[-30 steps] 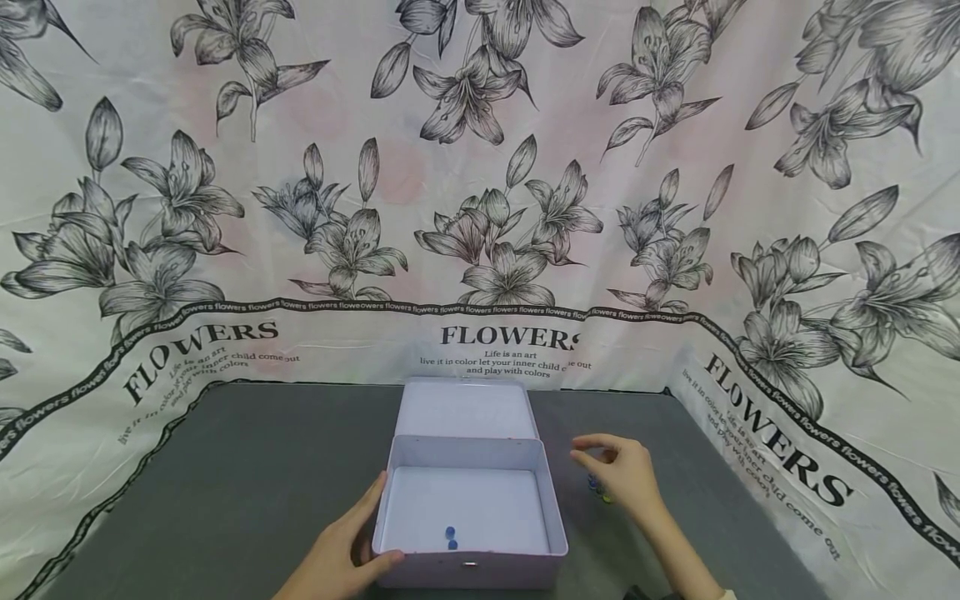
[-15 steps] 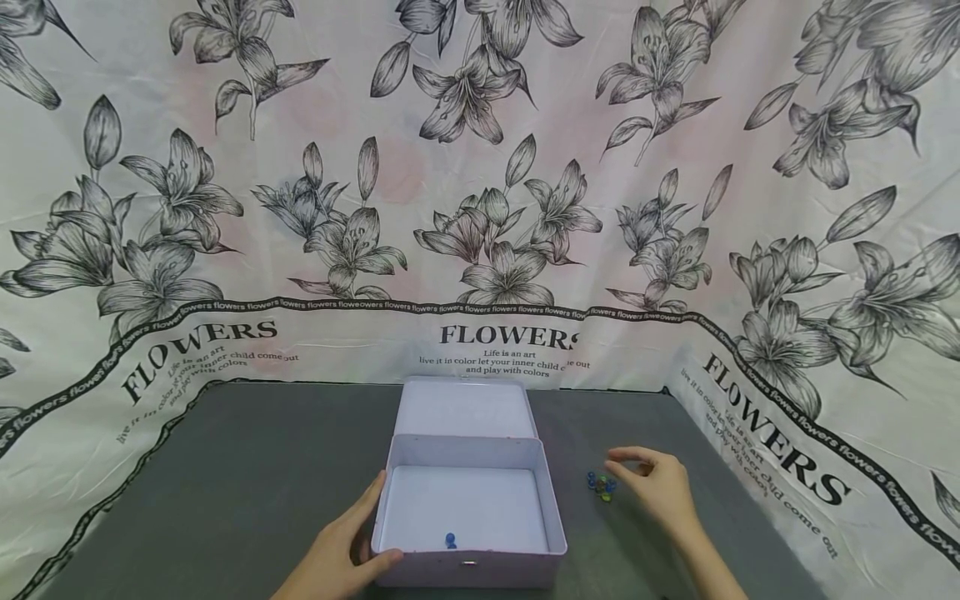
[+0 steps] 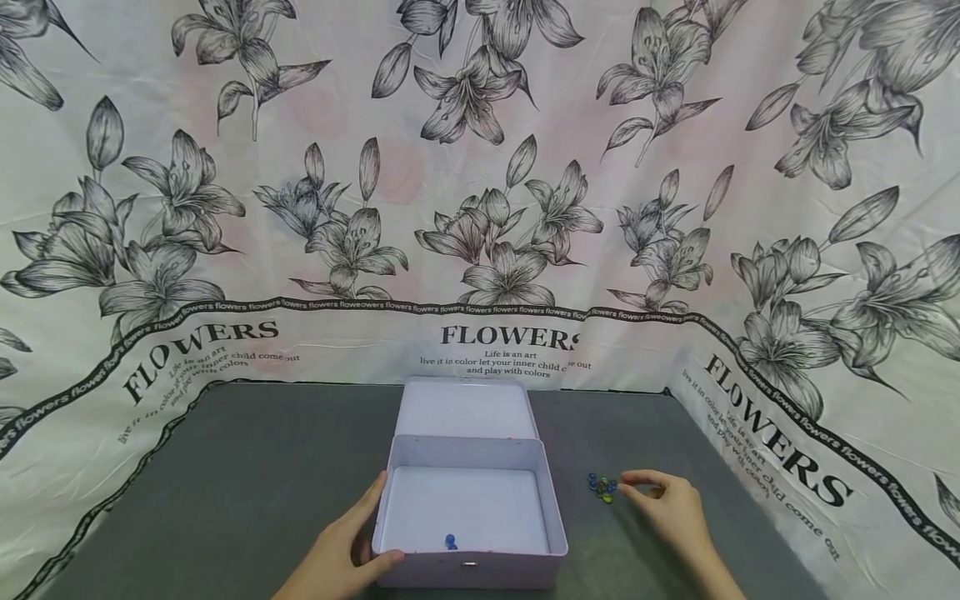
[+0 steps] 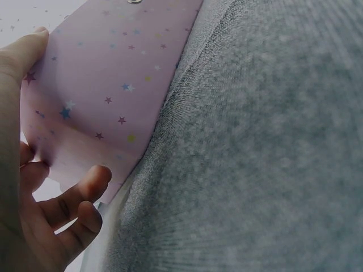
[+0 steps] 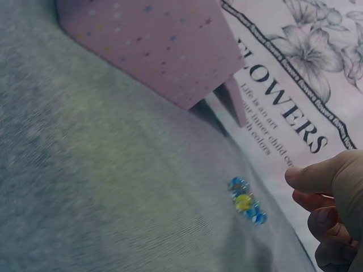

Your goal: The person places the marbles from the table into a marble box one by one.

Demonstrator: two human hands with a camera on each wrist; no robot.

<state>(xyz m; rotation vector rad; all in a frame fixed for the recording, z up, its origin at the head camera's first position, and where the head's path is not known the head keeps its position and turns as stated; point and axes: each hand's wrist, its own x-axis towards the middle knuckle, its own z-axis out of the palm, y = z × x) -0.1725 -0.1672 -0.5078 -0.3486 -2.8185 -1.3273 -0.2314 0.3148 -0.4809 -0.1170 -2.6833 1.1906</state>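
While gripping the box, bottom centre, with the left hand, holding the right hand, fingertips slightly apart, beside beads, lower right: probably light, hard, slippery; best pinched singly.

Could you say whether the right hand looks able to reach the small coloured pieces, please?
Probably yes: the right hand is close beside the coloured pieces, and nothing visible blocks it.
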